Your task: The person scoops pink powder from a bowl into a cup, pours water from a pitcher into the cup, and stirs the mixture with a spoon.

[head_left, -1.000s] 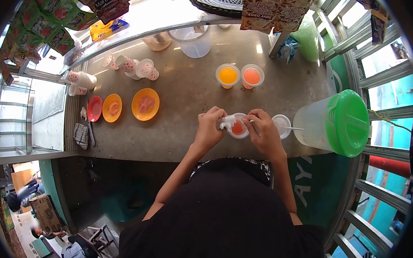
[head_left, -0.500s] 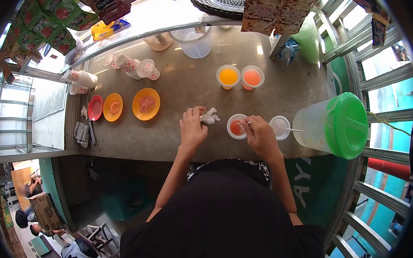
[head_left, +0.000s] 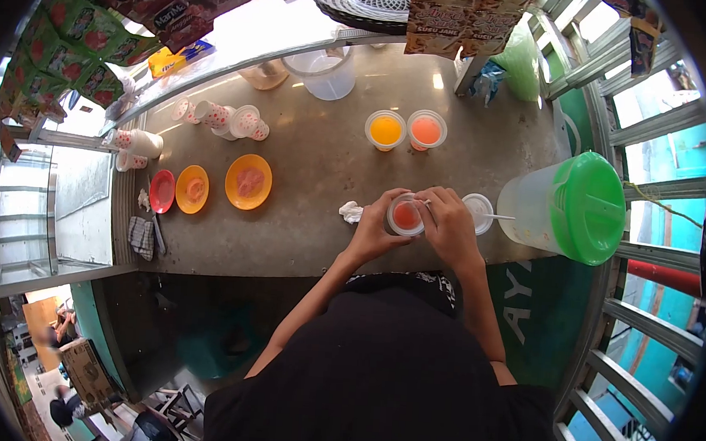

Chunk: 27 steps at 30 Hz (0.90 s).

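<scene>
My left hand [head_left: 374, 228] is wrapped round the side of a clear plastic cup [head_left: 402, 231] of red drink. At the same cup's rim, the closed fingers of my right hand [head_left: 450, 226] pinch a thin pale handle that looks like a spoon's [head_left: 426, 202]; its lower end is hidden. A crumpled white tissue [head_left: 351, 212] lies on the counter left of the cup. Just right of my right hand stands a second clear cup [head_left: 478, 202], with a white handle [head_left: 500, 217] sticking out over its rim.
Farther back stand a cup of orange drink [head_left: 386, 129] and a cup of pink drink [head_left: 426, 130]. A green-lidded container [head_left: 532, 205] is at the right. Orange plates [head_left: 247, 203], a red dish [head_left: 161, 193] and dotted paper cups [head_left: 214, 115] sit leftward; a clear bucket [head_left: 329, 82] stands behind.
My left hand has let go of the white tissue, leaving it on the counter, and has moved right to grasp the cup of red drink. My right hand stays at that cup.
</scene>
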Available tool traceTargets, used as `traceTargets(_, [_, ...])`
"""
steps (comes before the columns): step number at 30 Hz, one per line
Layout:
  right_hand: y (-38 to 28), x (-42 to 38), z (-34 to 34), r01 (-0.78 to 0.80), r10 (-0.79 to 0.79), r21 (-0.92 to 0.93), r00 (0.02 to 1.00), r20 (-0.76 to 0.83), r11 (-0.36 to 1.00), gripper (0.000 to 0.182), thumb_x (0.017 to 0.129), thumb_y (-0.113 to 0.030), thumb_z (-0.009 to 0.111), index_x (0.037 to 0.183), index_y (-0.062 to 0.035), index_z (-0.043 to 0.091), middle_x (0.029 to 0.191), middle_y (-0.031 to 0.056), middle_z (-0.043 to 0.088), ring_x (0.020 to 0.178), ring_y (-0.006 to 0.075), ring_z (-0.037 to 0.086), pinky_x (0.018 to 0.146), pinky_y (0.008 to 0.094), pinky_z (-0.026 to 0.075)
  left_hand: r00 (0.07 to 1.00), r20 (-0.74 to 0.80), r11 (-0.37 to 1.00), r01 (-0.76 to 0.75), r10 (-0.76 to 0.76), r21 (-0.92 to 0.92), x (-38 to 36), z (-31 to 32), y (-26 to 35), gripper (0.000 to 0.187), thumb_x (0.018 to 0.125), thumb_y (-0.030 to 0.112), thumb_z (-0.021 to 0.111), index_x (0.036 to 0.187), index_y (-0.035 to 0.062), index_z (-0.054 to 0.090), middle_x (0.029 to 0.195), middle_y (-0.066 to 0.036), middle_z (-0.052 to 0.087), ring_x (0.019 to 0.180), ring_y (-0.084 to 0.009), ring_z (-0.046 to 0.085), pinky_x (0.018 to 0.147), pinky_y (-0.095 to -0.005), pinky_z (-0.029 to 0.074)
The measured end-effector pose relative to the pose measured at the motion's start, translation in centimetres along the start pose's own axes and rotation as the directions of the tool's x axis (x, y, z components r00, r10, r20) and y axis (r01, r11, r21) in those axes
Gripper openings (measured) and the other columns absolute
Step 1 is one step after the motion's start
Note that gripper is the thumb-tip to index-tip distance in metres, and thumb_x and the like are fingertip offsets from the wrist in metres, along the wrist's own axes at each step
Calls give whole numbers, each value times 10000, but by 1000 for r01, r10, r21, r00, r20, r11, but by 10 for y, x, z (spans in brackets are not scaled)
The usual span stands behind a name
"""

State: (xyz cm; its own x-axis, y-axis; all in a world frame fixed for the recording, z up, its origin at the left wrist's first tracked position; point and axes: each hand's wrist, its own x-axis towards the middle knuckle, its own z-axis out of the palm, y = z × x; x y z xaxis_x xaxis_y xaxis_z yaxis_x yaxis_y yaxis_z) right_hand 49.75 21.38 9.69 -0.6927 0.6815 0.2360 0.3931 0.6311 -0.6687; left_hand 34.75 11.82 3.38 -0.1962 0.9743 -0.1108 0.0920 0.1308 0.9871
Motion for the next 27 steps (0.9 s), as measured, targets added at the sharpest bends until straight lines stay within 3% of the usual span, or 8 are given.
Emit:
traceTargets(6, [-20,4,-16,25,-34,189,999,42,982,128,898,-35,669,1020,0,673,973,161,684,879,328,647,759,411,504,967,-50,926,-225,251,301,2,-14,17,751,634,86,866,1317,72,554,1278,-129,623,1212,-319,578,1033,-419,450])
traceTargets(9, [-30,11,-21,99,-88,162,993,-78,982,147,894,-20,673,1038,6,664,990,167,684,880,330,647,760,404,511,967,-50,946,-232,249,225,5,-19,30,728,642,62,860,1307,70,564,1272,-134,618,1211,-328,574,1029,-415,463])
traceTargets(11, [-35,10,-23,-66,58,159,997,52,985,158,896,-20,672,1050,12,657,1009,169,686,902,332,650,768,395,517,964,-51,945,-246,262,217,6,-20,38,719,647,58,858,1304,67,565,1276,-133,614,1210,-328,573,1030,-416,463])
traceTargets(15, [-43,11,-25,24,-31,236,999,25,972,157,904,-21,662,1057,15,651,1011,165,686,886,332,655,759,388,518,954,-62,948,-281,292,148,3,-18,41,706,657,50,853,1302,69,567,1283,-129,608,1208,-327,570,1031,-416,465])
traceTargets(17, [-49,16,-34,93,-85,153,995,-57,984,163,894,-18,663,1055,6,655,1012,161,689,851,330,658,744,399,521,950,-69,947,-296,306,126,2,-19,45,705,658,48,853,1302,73,568,1283,-127,607,1210,-325,567,1031,-416,464])
traceTargets(20, [-66,21,-45,114,-114,24,993,15,993,180,874,-27,679,1052,-8,662,989,146,697,835,312,658,731,408,524,932,-81,930,-340,353,144,1,-22,52,705,658,44,853,1302,80,570,1285,-121,604,1216,-318,559,1034,-417,461])
traceTargets(24, [-76,28,-48,187,-190,54,981,51,981,184,857,-40,694,1039,-28,674,955,110,708,827,286,655,715,403,527,898,-112,897,-403,426,183,3,-24,54,708,655,42,852,1302,83,569,1289,-113,600,1227,-312,545,1044,-418,450])
traceTargets(27, [-83,34,-53,183,-187,-73,982,-38,980,130,869,-96,676,991,-56,650,911,74,693,798,286,612,692,421,503,888,-145,895,-411,436,175,3,-26,61,710,655,51,854,1304,85,567,1286,-113,601,1229,-316,542,1051,-420,441])
